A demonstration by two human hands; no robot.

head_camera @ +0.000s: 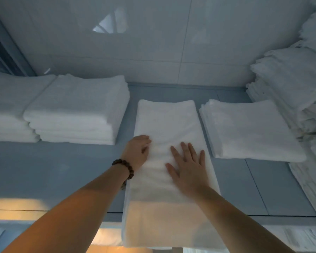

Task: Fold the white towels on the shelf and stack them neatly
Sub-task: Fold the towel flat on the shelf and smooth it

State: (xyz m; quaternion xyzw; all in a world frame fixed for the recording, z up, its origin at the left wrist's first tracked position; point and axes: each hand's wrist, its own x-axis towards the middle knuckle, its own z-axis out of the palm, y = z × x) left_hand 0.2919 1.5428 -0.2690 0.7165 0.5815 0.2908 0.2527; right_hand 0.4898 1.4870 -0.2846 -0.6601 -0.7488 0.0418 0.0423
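A long white towel (167, 123), folded into a narrow strip, lies lengthwise on the grey-blue shelf (53, 170) and hangs over its front edge. My left hand (137, 152), with a bead bracelet on the wrist, curls over the strip's left edge near its middle. My right hand (188, 165) rests flat on top of the strip, fingers spread. A folded white towel (250, 130) lies just right of the strip. A stack of folded white towels (77, 110) stands to the left.
A second stack of folded towels (9, 110) sits at the far left. A tall, loose pile of white linen (299, 84) fills the right side. A glossy tiled wall (153, 42) closes the back of the shelf.
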